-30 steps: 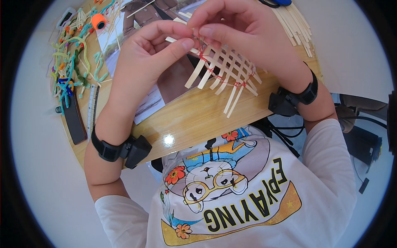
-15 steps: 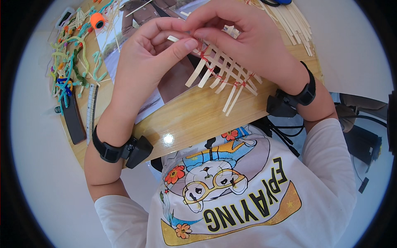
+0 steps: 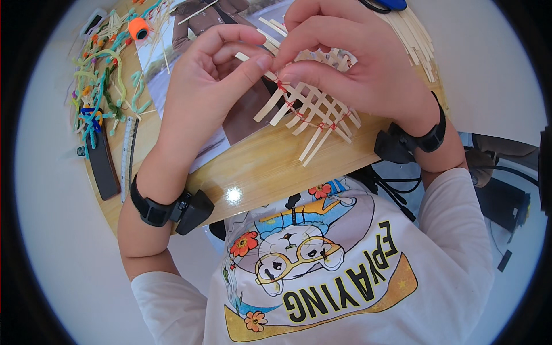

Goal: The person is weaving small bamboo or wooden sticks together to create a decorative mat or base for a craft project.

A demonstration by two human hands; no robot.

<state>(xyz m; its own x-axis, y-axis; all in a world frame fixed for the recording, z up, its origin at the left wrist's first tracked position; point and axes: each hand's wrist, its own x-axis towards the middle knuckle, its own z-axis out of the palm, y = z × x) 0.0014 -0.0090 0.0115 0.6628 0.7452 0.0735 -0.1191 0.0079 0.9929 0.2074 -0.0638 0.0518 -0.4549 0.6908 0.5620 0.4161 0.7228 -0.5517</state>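
Note:
A lattice of woven pale wooden strips (image 3: 316, 104) hangs above the table, bound along its curved rim with red thread (image 3: 300, 118). My left hand (image 3: 210, 86) pinches a strip at the lattice's left edge between thumb and fingers. Across from it, my right hand (image 3: 353, 66) arches over the upper part and hides it. Its thumb and forefinger come close together at the rim, just above a red knot. Whatever lies between those fingertips is too small to make out.
Beneath the hands lies a large printed picture (image 3: 241, 118) on the wooden table (image 3: 253, 172). Tangled coloured yarn pieces (image 3: 106, 80), an orange spool (image 3: 138, 29), a dark bar (image 3: 103, 167) and a ruler (image 3: 129, 152) are at left. Loose wooden strips (image 3: 411, 37) lie far right, beside blue-handled scissors (image 3: 392, 4).
The lattice has tilted, showing more of its woven face, and its lower strips have swung slightly left. My right hand's thumb and forefinger have moved lower along the rim. My left hand stays nearly still.

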